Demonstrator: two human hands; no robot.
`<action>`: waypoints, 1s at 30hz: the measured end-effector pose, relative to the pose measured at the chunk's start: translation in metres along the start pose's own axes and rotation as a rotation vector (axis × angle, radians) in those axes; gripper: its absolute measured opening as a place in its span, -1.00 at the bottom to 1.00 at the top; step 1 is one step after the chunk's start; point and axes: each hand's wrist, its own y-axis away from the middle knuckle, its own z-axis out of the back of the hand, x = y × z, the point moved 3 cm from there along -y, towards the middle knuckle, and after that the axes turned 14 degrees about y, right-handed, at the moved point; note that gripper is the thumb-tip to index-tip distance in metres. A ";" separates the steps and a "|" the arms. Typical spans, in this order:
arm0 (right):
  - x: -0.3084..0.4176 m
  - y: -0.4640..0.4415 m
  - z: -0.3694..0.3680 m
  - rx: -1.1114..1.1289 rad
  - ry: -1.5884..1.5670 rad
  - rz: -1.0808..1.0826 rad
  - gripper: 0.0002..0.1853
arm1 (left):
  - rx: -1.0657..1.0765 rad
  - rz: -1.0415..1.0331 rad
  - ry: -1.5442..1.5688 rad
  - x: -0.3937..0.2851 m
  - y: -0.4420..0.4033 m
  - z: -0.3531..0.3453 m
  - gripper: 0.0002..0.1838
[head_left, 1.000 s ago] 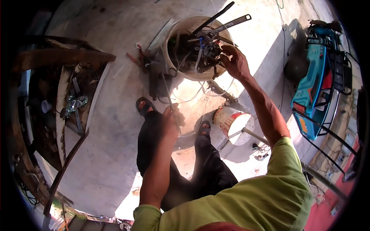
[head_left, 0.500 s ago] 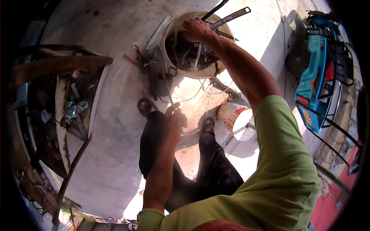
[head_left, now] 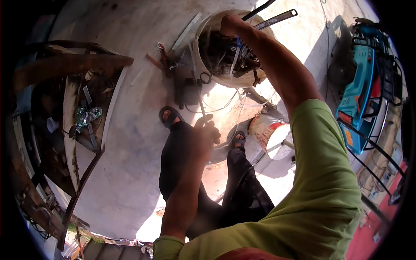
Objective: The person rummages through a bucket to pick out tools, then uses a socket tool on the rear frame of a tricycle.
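Observation:
My left hand (head_left: 203, 136) is closed round a thin metal rod (head_left: 199, 93) with a ring at its upper end, held over my legs. Across the round bucket (head_left: 201, 54) reaches my right arm. My right hand (head_left: 233, 26) is inside the bucket near its far rim; its fingers are hidden. Dark metal tools and parts (head_left: 225, 60) fill the bucket. An adjustable wrench (head_left: 277, 19) and a black bar (head_left: 259, 9) stick out over the rim beyond my forearm.
Red-handled pliers (head_left: 162, 54) and a dark block lie on the floor left of the bucket. A paint-stained can (head_left: 264, 130) lies near my foot. A rusty metal frame (head_left: 73, 65) stands at left, a teal vehicle (head_left: 357, 82) at right. Loose wire curls by the bucket.
My right hand has moved from the right side of the bucket to its far side, down among the tools. My left hand keeps the rod. The view has shifted slightly.

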 end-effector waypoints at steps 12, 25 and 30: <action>0.017 0.046 -0.010 0.023 0.096 0.200 -0.73 | 0.009 -0.049 -0.123 -0.006 0.002 -0.001 -0.67; -0.077 0.129 0.058 -0.035 -0.161 0.344 -0.80 | -0.006 0.056 0.096 0.031 -0.016 0.015 -0.63; -0.080 0.132 0.001 -0.251 -0.532 0.155 -0.81 | -0.058 0.027 -0.038 0.033 -0.015 0.011 -0.62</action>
